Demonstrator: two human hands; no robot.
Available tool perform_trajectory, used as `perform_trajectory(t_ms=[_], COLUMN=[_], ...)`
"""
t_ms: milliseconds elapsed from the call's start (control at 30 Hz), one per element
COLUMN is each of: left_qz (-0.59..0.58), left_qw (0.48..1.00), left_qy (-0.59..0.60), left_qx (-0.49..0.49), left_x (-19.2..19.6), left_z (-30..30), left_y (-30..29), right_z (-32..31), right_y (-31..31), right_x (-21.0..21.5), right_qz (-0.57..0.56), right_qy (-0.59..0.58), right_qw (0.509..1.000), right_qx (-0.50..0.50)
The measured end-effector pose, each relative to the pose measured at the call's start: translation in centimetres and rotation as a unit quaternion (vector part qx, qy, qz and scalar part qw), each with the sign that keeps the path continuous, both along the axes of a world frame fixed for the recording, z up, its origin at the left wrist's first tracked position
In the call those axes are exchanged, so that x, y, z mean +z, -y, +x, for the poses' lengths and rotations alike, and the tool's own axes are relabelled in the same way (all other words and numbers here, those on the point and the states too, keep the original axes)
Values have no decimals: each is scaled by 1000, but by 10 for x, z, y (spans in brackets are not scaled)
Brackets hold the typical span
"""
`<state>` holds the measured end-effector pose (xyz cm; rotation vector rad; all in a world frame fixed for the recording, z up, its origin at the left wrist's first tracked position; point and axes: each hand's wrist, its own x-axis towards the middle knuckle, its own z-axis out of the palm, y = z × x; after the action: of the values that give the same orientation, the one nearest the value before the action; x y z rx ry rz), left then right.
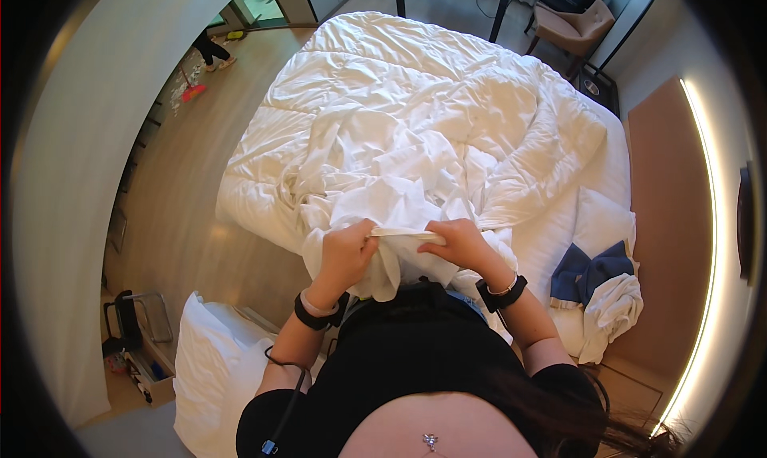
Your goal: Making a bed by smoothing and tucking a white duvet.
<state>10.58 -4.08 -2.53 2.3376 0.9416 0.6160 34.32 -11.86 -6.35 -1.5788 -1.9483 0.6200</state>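
My left hand [349,254] and my right hand [461,244] are both closed on the edge of a white duvet cover or sheet [391,202]; which of the two it is I cannot tell. Between my hands the edge is pulled into a short straight line in front of my waist. The rest of the cloth lies bunched and creased beyond my hands, on top of a puffy white duvet [383,66] spread over the bed. Some folds hang down below my hands, close to my body.
At the right lie a white pillow [601,222], a blue cloth [595,270] and a crumpled white cloth [613,314]. White bedding [212,370] is heaped at lower left. A beige chair [577,28] stands far right. Far left, a person's legs [211,50] show near a red broom head [193,93].
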Motion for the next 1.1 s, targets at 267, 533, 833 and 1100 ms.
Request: perform_trajectory(t_ms=[267, 533, 833, 1100], left_qz=[177, 185, 242, 119], left_qw=[942, 870, 791, 907], left_qy=[204, 303, 448, 300], left_qx=[200, 342, 339, 271], left_x=[4, 47, 98, 74], left_z=[-47, -83, -59, -59], left_y=[-1, 4, 42, -19], right_z=[38, 81, 59, 94], right_y=[16, 15, 56, 25], right_x=[-88, 38, 162, 73], right_qz=[-40, 108, 455, 178], right_qy=[88, -42, -222, -81], right_qw=[995, 974, 805, 928], right_qx=[-29, -195, -310, -318])
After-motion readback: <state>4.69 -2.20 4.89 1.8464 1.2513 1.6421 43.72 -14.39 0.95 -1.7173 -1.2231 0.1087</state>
